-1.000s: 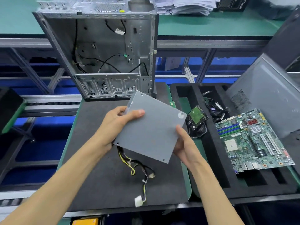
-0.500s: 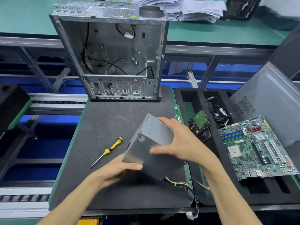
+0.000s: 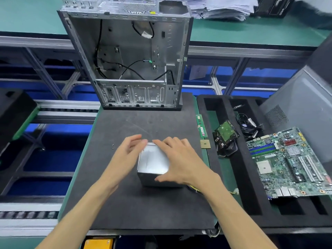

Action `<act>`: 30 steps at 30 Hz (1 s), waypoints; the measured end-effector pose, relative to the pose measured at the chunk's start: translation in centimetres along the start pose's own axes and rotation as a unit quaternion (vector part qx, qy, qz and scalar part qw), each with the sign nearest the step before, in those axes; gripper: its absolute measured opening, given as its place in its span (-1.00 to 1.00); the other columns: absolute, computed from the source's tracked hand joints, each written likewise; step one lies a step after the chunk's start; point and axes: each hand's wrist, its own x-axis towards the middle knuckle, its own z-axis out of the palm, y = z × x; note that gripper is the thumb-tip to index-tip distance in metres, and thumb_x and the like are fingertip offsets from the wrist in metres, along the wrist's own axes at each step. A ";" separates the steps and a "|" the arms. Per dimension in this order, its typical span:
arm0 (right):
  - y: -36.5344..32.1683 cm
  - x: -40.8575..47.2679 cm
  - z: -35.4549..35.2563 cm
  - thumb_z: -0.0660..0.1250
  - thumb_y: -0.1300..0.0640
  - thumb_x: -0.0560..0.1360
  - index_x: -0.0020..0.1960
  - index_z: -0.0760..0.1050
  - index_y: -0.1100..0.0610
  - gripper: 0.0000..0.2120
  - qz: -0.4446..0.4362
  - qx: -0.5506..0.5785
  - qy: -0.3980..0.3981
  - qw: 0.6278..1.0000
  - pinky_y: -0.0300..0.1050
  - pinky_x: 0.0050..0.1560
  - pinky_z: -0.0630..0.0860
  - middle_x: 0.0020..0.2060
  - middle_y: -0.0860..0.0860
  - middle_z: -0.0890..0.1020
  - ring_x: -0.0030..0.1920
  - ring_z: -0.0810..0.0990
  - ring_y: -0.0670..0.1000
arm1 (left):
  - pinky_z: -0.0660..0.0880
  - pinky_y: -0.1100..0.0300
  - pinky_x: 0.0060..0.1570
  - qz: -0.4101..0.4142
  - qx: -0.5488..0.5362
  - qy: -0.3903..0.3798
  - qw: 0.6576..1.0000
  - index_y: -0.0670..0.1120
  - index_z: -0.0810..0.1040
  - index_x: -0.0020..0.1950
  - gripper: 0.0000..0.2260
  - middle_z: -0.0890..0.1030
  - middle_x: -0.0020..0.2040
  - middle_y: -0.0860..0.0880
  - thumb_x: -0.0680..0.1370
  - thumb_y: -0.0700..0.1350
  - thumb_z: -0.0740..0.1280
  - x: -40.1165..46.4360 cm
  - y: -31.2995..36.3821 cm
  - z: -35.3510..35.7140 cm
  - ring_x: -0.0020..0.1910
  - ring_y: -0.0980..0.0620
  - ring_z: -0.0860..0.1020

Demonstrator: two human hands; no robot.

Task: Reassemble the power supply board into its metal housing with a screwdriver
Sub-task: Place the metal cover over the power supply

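On the dark mat (image 3: 125,209) of the worktop, the grey metal power supply box (image 3: 152,163) stands near the middle, with the left hand (image 3: 128,155) touching its left side, fingers straight and relaxed, and the right hand (image 3: 177,159) laid over its top and right side, fingers spread, while yellow and black wires (image 3: 195,189) trail out beneath the right wrist. To the right, a black foam tray (image 3: 239,200) holds a green circuit board (image 3: 291,164), a hard drive (image 3: 226,133) and a coiled cable (image 3: 248,125) in separate slots. Farther back, the open computer case (image 3: 129,56) stands upright, with loose black cables inside.
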 end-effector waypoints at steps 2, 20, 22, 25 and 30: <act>-0.1 -0.1 0.1 0.51 -0.38 0.30 0.63 0.15 -0.04 0.06 -0.004 -0.007 0.006 1.000 -0.02 0.41 0.18 0.30 -0.06 0.43 0.31 0.37 0.02 | 0.47 0.35 0.03 -0.004 0.027 -0.021 0.999 0.22 0.51 0.28 -0.66 0.63 0.11 0.30 0.52 0.15 0.44 0.2 -0.2 1.2 0.11 0.35 0.56; 1.2 -3.3 2.5 0.39 0.13 0.52 0.43 0.49 -0.10 -0.51 0.245 0.699 0.126 0.660 -0.07 0.12 0.61 0.32 -0.02 0.63 0.24 0.65 0.02 | 0.52 0.25 0.10 -0.055 -0.095 -0.060 0.992 0.20 0.44 0.36 -0.62 0.64 0.18 0.15 0.58 -0.05 0.41 -0.5 -0.8 2.1 0.18 0.15 0.61; 1.1 -3.3 2.6 0.40 0.08 0.46 0.38 0.54 -0.07 -0.52 0.246 0.702 0.125 0.656 -0.11 0.02 0.60 0.25 0.04 0.67 0.18 0.66 0.06 | 0.53 0.31 -0.04 -0.057 -0.102 -0.065 0.991 0.17 0.45 0.36 -0.62 0.65 0.18 0.12 0.59 -0.08 0.40 -0.5 -0.7 2.0 0.13 0.17 0.63; 1.2 -3.4 2.7 0.41 0.07 0.47 0.37 0.56 -0.07 -0.54 0.238 0.699 0.136 0.661 -0.08 0.05 0.61 0.23 0.01 0.68 0.21 0.66 0.10 | 0.55 0.32 -0.11 -0.057 -0.114 -0.083 0.988 0.12 0.45 0.38 -0.60 0.64 0.20 0.04 0.58 -0.14 0.40 -0.4 -0.7 1.6 0.09 0.13 0.64; 1.4 -3.4 2.8 0.39 0.09 0.47 0.38 0.53 -0.08 -0.53 0.221 0.688 0.128 0.679 -0.11 0.09 0.62 0.22 -0.10 0.68 0.22 0.65 0.03 | 0.58 0.28 -0.11 -0.043 -0.131 -0.111 0.984 0.13 0.44 0.39 -0.46 0.65 0.19 0.08 0.45 -0.13 0.49 -0.3 -0.9 1.0 0.12 0.09 0.65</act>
